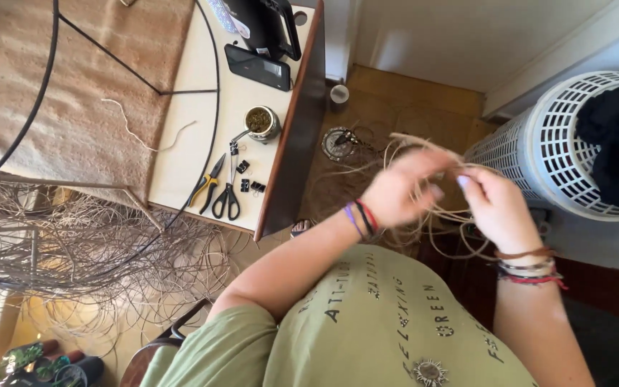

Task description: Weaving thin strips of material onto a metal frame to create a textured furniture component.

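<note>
We see pale cord (pixel 424 215) looped in tangled strands at centre right of the frame, gripped by both hands: the left hand (pixel 397 192) clenched round it, the right hand (pixel 492 204) pinching it just beside. At upper left the worktop (pixel 180 150) carries scissors (pixel 228 193), pliers (pixel 208 183) and a cup (pixel 261 123).

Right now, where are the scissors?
In the head view, the black-handled scissors lie near the front edge of the pale table, left of both hands, between the yellow-handled pliers and some black binder clips.
</note>
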